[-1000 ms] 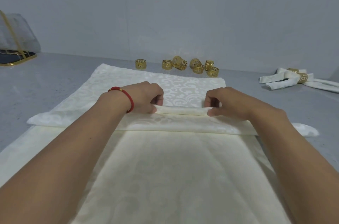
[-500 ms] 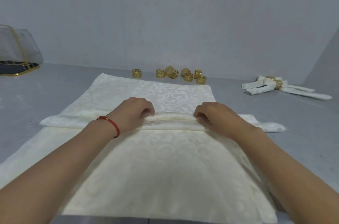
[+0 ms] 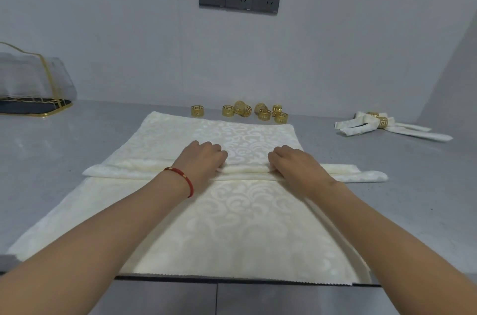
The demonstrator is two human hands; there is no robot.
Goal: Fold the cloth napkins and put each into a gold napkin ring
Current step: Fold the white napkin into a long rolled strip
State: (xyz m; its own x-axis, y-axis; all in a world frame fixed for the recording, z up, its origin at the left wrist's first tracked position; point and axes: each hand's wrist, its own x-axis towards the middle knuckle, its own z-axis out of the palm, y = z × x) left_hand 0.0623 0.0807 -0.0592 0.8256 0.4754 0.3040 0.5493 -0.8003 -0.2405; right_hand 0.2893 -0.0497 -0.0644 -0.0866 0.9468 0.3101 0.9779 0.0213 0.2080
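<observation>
Since half a second ago your hands have barely shifted along the pleat. Your left hand (image 3: 204, 159), knuckles up, fingers curled, pinches the folded ridge of the napkin (image 3: 232, 224) spread on the counter (image 3: 413, 198); your right hand (image 3: 294, 163) pinches it likewise, just beside.

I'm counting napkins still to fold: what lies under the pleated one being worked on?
Under the pleated napkin lies at least one more flat cream napkin, its patterned face showing in front and behind. How many are stacked there is hidden.
</observation>
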